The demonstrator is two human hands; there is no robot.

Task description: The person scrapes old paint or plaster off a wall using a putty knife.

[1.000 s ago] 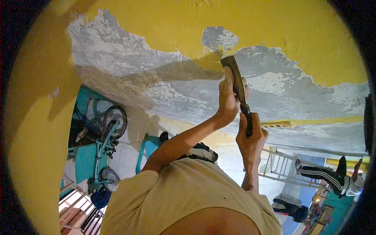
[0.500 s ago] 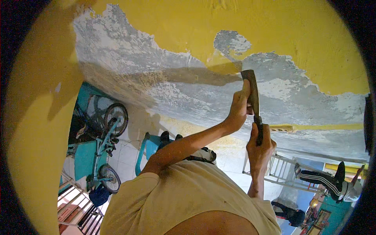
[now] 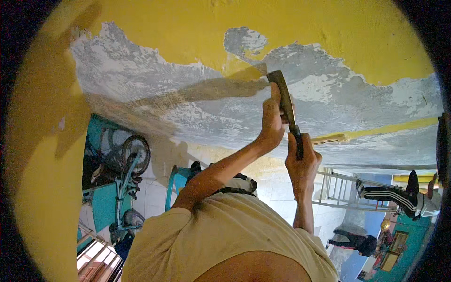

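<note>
My right hand [image 3: 303, 152] is wrapped round the dark handle of a long, flat blade [image 3: 285, 96] with a square end. Higher up, my left hand [image 3: 274, 120] grips the same blade, one finger stretched along it toward the tip. That tip lies at or close to the wall, right at the border between yellow paint [image 3: 329, 23] and a scraped grey-white patch [image 3: 206, 113]. Whether it touches the surface I cannot tell. Parts of the left hand's fingers are hidden behind the blade.
Below me stands a teal chair [image 3: 174, 181], partly behind my arm. A bicycle [image 3: 124, 188] is at the left. A ladder [image 3: 340, 190] stands at the right, near a person in striped trousers [image 3: 390, 195]; another person [image 3: 354, 242] is lower. A yellow ledge [image 3: 399, 127] crosses the wall.
Both hands and the blade have shifted left and slightly up in the picture, and the blade leans more to the left. The view of the wall has turned a little.
</note>
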